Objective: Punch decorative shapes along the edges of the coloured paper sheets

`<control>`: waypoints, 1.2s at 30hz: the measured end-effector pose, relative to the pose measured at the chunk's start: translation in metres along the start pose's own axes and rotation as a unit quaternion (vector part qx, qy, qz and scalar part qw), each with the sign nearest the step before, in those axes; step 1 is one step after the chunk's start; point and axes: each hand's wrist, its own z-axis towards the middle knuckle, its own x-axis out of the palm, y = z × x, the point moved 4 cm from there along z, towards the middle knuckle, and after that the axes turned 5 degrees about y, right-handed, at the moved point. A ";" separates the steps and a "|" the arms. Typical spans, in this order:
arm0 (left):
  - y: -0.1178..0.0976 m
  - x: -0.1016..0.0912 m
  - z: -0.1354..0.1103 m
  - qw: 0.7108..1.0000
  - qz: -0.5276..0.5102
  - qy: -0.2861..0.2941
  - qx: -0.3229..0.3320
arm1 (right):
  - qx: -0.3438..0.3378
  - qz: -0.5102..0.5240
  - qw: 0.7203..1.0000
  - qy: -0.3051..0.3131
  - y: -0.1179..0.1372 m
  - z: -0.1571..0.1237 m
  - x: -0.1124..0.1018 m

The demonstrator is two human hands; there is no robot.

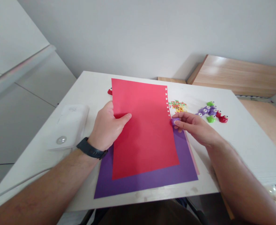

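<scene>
A sheet of red paper (144, 134) is held up above a larger purple sheet (142, 187) on the table. My left hand (112, 125) grips the red sheet by its left edge, thumb on top and fingers hidden behind. In my right hand (187, 122) is a small purple craft punch (175, 121), pinched between thumb and fingers at the red sheet's right edge. Above the punch, a row of small cut-out shapes (166, 93) runs down that edge. Small coloured paper cut-outs (177, 105) lie scattered just beyond my right hand.
Several purple, green and red punches (211, 111) sit in a group at the right. A red punch (110, 91) peeks out behind the sheet's left edge. A white device (69, 125) with a cable stands at the left. A wooden panel (241, 75) is at the back right.
</scene>
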 end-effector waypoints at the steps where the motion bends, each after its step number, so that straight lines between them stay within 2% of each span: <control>1: 0.001 0.000 0.000 1.000 0.007 0.007 0.026 | 0.000 0.003 1.000 0.001 -0.001 0.000 0.000; 3: 0.003 0.000 0.001 0.998 0.020 0.011 0.058 | -0.001 0.009 1.000 0.001 -0.002 0.000 -0.001; 11: 0.006 -0.001 0.003 0.995 0.033 -0.013 0.093 | -0.001 0.028 1.000 0.006 -0.002 0.000 -0.002; 18: 0.008 -0.002 0.004 0.993 0.032 -0.022 0.110 | -0.002 0.022 1.000 0.010 -0.003 0.000 -0.003; 27: 0.013 0.001 0.006 0.991 -0.026 -0.013 0.128 | -0.003 0.015 1.000 0.008 -0.004 0.000 -0.004; 36: 0.009 0.003 0.003 0.991 -0.067 0.004 0.120 | -0.011 0.014 1.000 0.010 -0.005 0.001 -0.005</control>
